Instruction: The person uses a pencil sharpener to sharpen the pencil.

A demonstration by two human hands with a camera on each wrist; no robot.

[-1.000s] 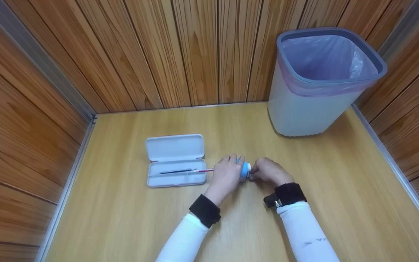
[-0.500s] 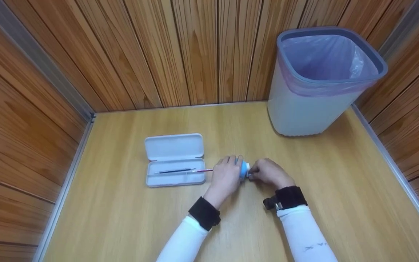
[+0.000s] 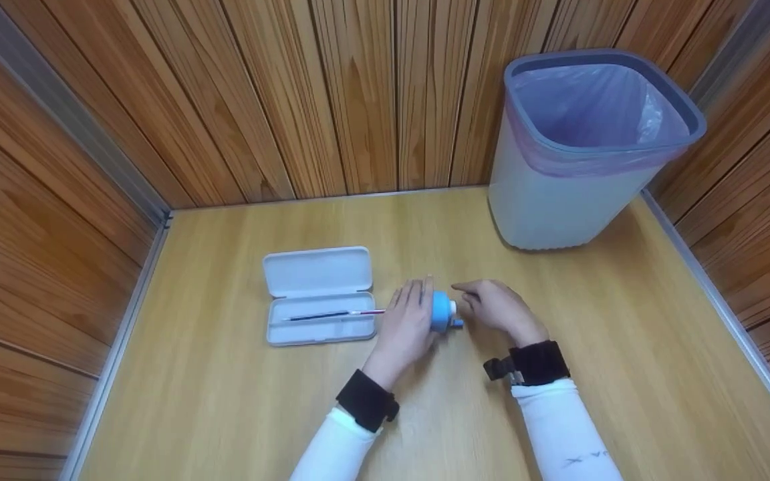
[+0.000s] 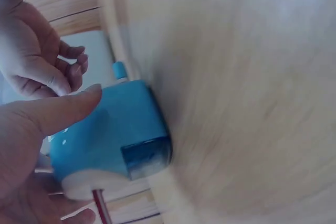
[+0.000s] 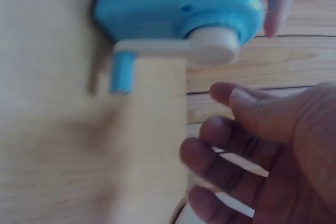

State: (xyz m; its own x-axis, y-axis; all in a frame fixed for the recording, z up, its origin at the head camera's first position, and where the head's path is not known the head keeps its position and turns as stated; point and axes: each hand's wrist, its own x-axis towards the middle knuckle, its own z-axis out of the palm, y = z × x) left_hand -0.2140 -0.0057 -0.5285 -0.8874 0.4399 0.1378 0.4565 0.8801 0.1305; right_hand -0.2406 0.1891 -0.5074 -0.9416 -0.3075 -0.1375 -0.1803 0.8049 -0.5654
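Observation:
My left hand (image 3: 406,327) grips a blue crank pencil sharpener (image 3: 440,310) from above on the wooden table, thumb along one side in the left wrist view. A thin red-striped pencil (image 4: 101,206) sticks out of the sharpener's pale front face and reaches left to the pencil case. My right hand (image 3: 497,310) is off the crank, just right of it, its fingers loosely bent and holding nothing. The crank's white arm and small blue handle (image 5: 122,72) show plainly in the right wrist view. The sharpener's dark see-through shavings drawer (image 4: 147,157) is at its lower side.
An opened grey pencil case (image 3: 318,272) lies left of the sharpener, with a dark slender pencil (image 3: 318,316) in its tray. A lined waste bin (image 3: 552,207) stands at the back right. Wood-panelled walls (image 3: 358,100) enclose the table on the sides and back.
My right hand has let go of the crank and lifted slightly away from it. My left hand has shifted a little left on the sharpener, leaving more of its blue body visible.

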